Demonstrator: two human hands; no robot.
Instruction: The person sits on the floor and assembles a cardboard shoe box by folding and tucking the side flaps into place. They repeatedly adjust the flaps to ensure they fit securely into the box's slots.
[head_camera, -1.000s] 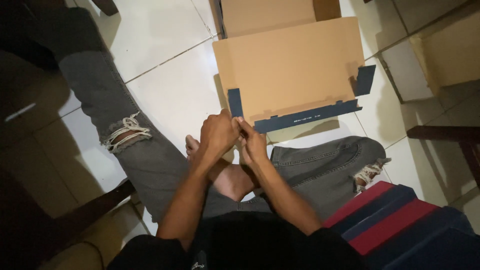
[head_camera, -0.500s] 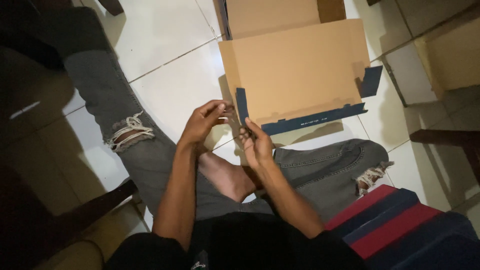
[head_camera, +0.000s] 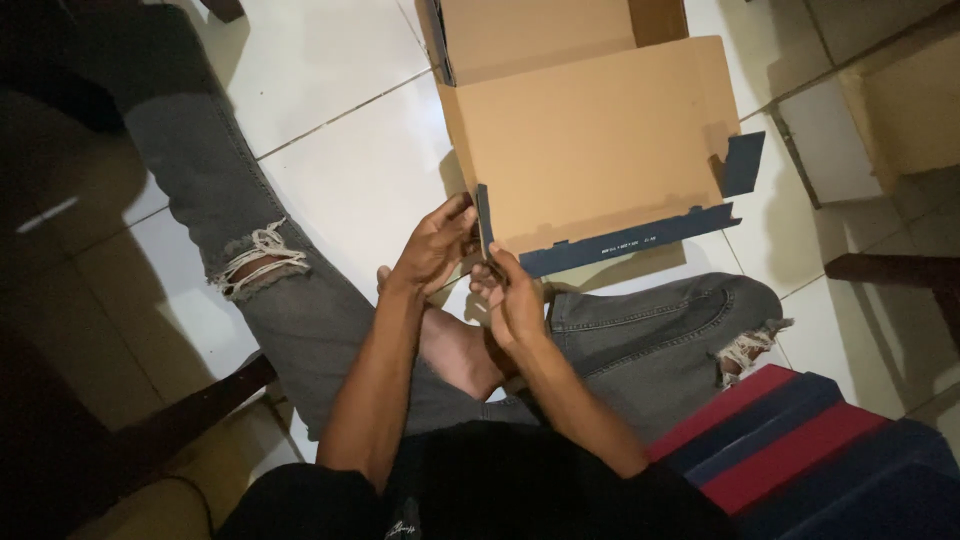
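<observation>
**Ana:** Cardboard, brown inside and dark blue outside: the flat-packed box (head_camera: 590, 150) lies open on the white tiled floor (head_camera: 340, 150), just ahead of the person's crossed legs in torn grey jeans (head_camera: 650, 340).

**Ben:** And both hands are on its near-left corner. The left hand (head_camera: 435, 250) has its fingers closed on the small blue side flap (head_camera: 484, 222), standing it upright against the panel's edge.

**Ana:** Right hand (head_camera: 515, 295) sits just below, thumb and fingers pinched on the bottom of that same flap where it meets the long blue front strip (head_camera: 625, 240). Looks like one hand steadies while the other bends.

**Ben:** Matching flap (head_camera: 745, 162) on the far right stands up, untouched.

**Ana:** Around them: a bare foot (head_camera: 455, 350) tucked under the wrists, a red and blue striped stack (head_camera: 790, 450) at the right knee, more cardboard (head_camera: 900, 110) off to the right, dark furniture legs (head_camera: 890, 270).

**Ben:** Nothing blocks the box itself; the raised knees do crowd the elbows.
</observation>
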